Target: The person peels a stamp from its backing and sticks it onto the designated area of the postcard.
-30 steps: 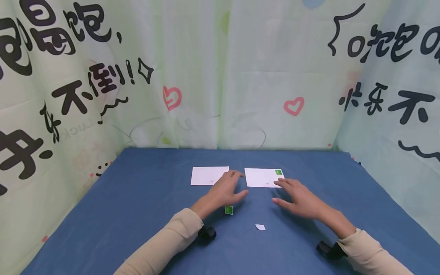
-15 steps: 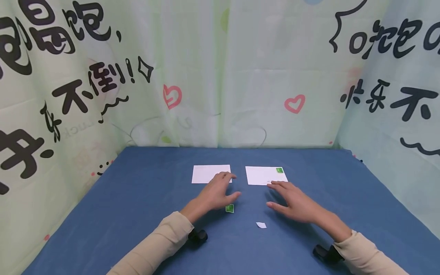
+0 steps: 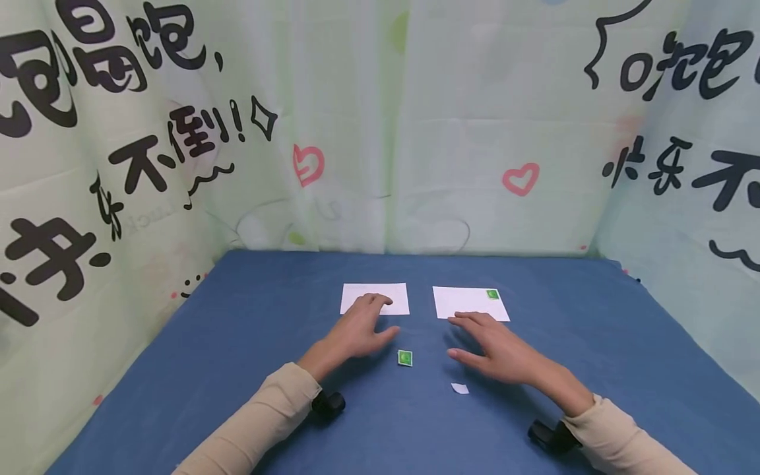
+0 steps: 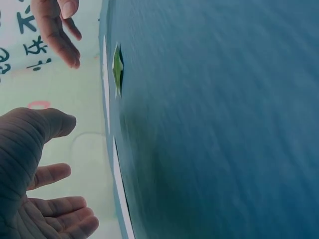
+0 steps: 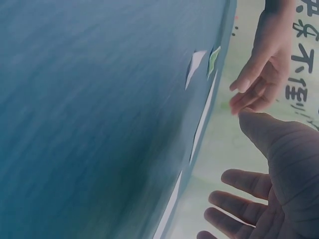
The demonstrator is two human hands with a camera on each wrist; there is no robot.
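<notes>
My left hand (image 3: 359, 330), fingers loosely spread, hovers holding nothing. Part of a plain white rectangle (image 3: 392, 307), a card or an envelope, is hidden behind it. My right hand (image 3: 499, 349) also holds nothing, its fingertips in front of the lower edge of a second white rectangle (image 3: 451, 300). That one bears a green stamp (image 3: 493, 294) in its upper right corner. Between the hands a loose green stamp (image 3: 405, 358) with a pale border lies on the table. Nearer me is a small white paper scrap (image 3: 460, 388). In the left wrist view the loose stamp (image 4: 117, 68) appears nearly edge-on, with raised ends.
A blue cloth (image 3: 267, 316) covers the table. Pale curtains (image 3: 451, 119) with black writing and pink hearts stand behind and at both sides. Black wrist devices (image 3: 328, 404) sit under both beige sleeves (image 3: 261, 415).
Both hands have drifted left relative to the papers, the left one further. The loose stamp, partly covered by the left hand before, is now fully in sight. The head view has turned slightly left.
</notes>
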